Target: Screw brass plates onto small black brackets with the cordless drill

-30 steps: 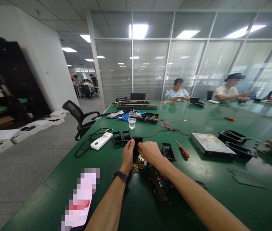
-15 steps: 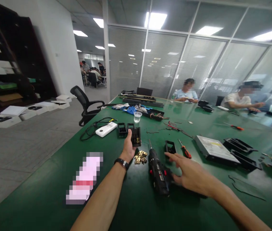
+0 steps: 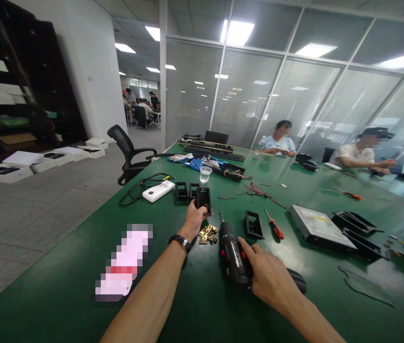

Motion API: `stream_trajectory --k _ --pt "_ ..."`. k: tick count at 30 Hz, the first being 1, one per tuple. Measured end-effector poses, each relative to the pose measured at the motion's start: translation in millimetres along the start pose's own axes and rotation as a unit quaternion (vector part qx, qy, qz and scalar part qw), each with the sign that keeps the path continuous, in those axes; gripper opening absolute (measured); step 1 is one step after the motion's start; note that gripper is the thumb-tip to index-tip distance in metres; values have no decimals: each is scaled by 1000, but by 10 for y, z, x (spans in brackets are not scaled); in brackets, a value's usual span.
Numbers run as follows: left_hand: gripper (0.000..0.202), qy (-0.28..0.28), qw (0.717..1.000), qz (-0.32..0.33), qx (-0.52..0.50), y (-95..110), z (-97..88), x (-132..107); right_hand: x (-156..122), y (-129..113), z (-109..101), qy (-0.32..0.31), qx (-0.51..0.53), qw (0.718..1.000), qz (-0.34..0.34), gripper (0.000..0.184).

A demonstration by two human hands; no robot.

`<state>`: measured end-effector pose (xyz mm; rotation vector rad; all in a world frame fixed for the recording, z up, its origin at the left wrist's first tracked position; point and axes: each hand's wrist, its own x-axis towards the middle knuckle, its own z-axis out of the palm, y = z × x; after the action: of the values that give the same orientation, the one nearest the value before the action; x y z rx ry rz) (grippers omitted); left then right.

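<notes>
"Black plastic in both hands, as it happens. My left hand [image 3: 194, 218] is clenched on a small open housing [image 3: 203, 200], tipped up so its inside faces me."

"And the right?"

"My right hand [image 3: 268, 276] is wrapped over the rear of the power driver [image 3: 231, 250], which lies flat on the green tabletop [image 3: 194, 309]."

"Which way does it point?"

"Its long axis runs away from me, leaning a little left. The bit [image 3: 220, 216] ends near the housing, just to its right and a touch closer to me. So the housing sits ahead and left of the tip."

"Which hand is nearer the housing?"

"The left one has it outright. The right is well back, at the driver's rear end."

"Anything in between?"

"A small heap of brass pieces [image 3: 208, 234] lies between my left wrist and the driver's nose. Whether it touches either I cannot tell. Right of the driver lie a black frame [image 3: 253, 224] and an orange-handled screwdriver [image 3: 275, 228], both apart from my hands."
</notes>
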<state>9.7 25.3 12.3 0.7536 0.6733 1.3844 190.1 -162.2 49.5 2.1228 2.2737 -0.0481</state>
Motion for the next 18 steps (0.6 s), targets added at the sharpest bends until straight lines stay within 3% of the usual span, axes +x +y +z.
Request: stream_trajectory --k 4,9,11,13,15,18 --pt "42 10 998 42 41 -35 10 25 -18 38 -22 54 14 998 19 78" --pt "42 23 993 82 81 -36 16 44 9 181 -246 146 111 983 27 78" --pt "39 22 992 91 87 -22 29 31 44 236 -358 191 216 958 5 76" --pt "34 17 991 93 96 -6 48 7 67 256 -469 216 329 919 -1 61" --pt "31 16 989 96 111 5 66 -16 60 243 -564 203 411 888 37 35" --pt "30 24 985 109 135 0 79 -30 -8 205 -636 137 526 839 30 24"
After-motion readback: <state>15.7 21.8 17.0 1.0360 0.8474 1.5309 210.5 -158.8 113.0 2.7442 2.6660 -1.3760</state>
